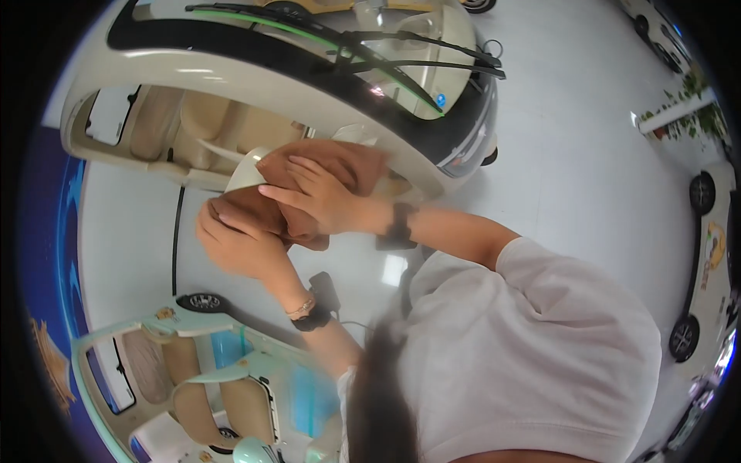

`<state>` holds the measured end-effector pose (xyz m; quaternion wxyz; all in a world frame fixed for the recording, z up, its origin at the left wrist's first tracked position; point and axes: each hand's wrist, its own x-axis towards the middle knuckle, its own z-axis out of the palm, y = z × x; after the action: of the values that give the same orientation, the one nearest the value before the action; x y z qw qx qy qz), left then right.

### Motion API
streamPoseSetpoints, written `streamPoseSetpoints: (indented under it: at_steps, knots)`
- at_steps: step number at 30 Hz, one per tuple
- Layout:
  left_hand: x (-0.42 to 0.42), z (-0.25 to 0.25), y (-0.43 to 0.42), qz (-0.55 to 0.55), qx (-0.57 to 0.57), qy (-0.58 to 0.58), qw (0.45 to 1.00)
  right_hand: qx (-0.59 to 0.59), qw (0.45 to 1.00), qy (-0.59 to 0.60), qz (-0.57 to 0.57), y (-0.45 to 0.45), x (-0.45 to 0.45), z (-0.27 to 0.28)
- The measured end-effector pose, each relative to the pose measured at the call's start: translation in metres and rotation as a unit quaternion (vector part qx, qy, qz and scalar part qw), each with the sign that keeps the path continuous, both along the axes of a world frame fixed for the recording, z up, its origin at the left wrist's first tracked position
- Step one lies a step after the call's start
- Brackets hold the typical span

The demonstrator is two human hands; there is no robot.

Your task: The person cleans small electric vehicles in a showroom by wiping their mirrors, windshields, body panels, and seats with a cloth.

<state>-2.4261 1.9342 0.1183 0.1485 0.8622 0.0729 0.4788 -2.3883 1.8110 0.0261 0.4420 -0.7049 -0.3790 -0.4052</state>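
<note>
A brown cloth (320, 166) is bunched over a cream, rounded part (247, 170) at the side of the cream car, which looks like its side mirror. My left hand (243, 239) curls round the near end of the cloth, thumb on top. Just beyond it, my right hand (324, 201) presses on the cloth with its fingers bent over the folds. The cloth hides most of the cream part and some of my fingertips. Each wrist wears a dark band.
The cream car (255, 85) fills the upper left, its wipers (370, 58) across the windshield. A mint-green car (185, 378) stands at lower left behind a grey floor. More vehicles (702, 262) line the right edge, near a plant (683, 104).
</note>
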Motion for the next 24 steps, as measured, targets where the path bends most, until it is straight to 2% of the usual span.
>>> streamPoseSetpoints:
  at_steps: [3,6,7,10,11,14,15,17,19,20,21,22,24]
  knots:
    - [-0.002,-0.025,0.0,-0.022,0.111,-0.074,0.991,-0.033,0.999,0.03,-0.009,-0.007,-0.009,-0.028]
    - [-0.008,-0.053,-0.023,-0.009,0.147,-0.083,0.986,-0.059,0.988,0.142,-0.015,-0.024,-0.012,-0.069]
    - [-0.011,-0.062,-0.035,-0.002,0.163,-0.072,0.984,-0.106,0.986,0.115,-0.059,-0.033,-0.015,-0.073]
    - [-0.002,-0.086,-0.05,-0.032,0.157,-0.087,0.983,-0.121,0.98,0.153,-0.037,-0.045,-0.021,-0.082]
    - [-0.001,-0.093,-0.056,-0.067,0.126,-0.09,0.986,-0.125,0.979,0.159,-0.023,-0.053,-0.021,-0.083]
    - [0.007,-0.105,-0.077,-0.17,0.168,-0.015,0.971,-0.126,0.974,0.188,0.011,-0.089,-0.026,-0.083]
    - [0.008,-0.099,-0.092,-0.199,0.161,0.002,0.967,-0.12,0.972,0.203,0.016,-0.105,-0.03,-0.074]
    - [0.018,-0.096,-0.117,-0.225,0.057,-0.023,0.972,-0.076,0.952,0.296,0.015,-0.145,-0.043,-0.089]
    - [0.027,-0.083,-0.144,-0.233,-0.029,-0.049,0.971,0.011,0.959,0.283,-0.026,-0.178,-0.049,-0.076]
    - [0.037,-0.076,-0.153,-0.229,-0.014,-0.104,0.968,0.05,0.959,0.277,-0.043,-0.195,-0.052,-0.065]
    - [0.045,-0.065,-0.162,-0.221,-0.025,-0.12,0.968,0.08,0.952,0.293,-0.048,-0.211,-0.055,-0.031]
    - [0.05,-0.05,-0.177,-0.213,-0.036,-0.135,0.967,0.084,0.962,0.251,-0.067,-0.228,-0.047,-0.01]
    - [0.05,-0.012,-0.215,-0.154,0.012,-0.119,0.981,0.096,0.975,0.169,-0.104,-0.251,-0.015,0.02]
